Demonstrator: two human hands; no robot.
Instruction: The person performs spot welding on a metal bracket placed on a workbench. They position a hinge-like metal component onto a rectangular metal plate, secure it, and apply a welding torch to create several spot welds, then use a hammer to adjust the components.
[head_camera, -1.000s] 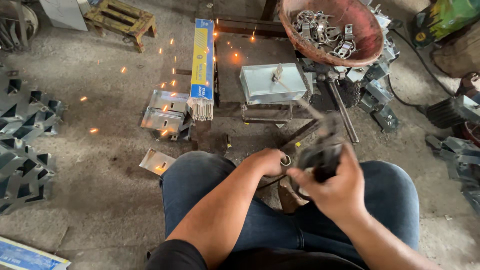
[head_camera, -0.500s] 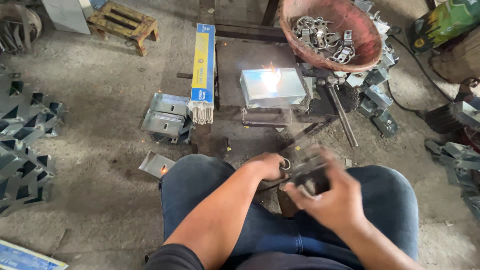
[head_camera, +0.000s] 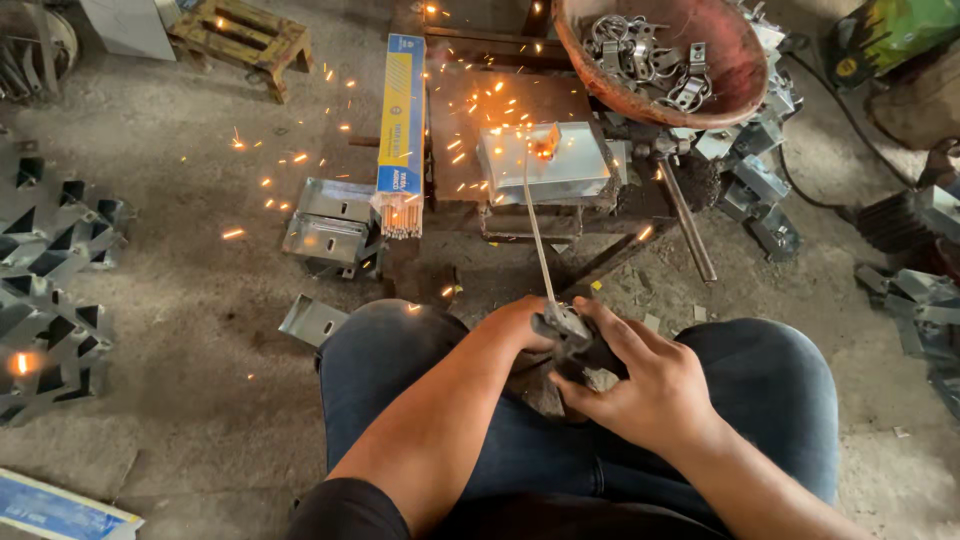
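From the head camera I see my right hand (head_camera: 650, 385) with its fingers clenched round the dark electrode holder (head_camera: 572, 335) above my lap; my left hand (head_camera: 520, 325) is just behind it, touching the holder, though I cannot tell whether its fingers are clenched or merely steadying. The welding rod (head_camera: 538, 235) runs up from the holder to the grey metal box (head_camera: 545, 165) on the low work surface (head_camera: 470, 110), its tip glowing on the box top and throwing sparks across the floor; I judge the rod thin, stiff and hot at the far end — best held only by the holder's insulated handle. A blue-and-yellow carton of rods (head_camera: 400, 130) lies left of the box; a red bowl of metal brackets (head_camera: 660, 60) sits to the right.
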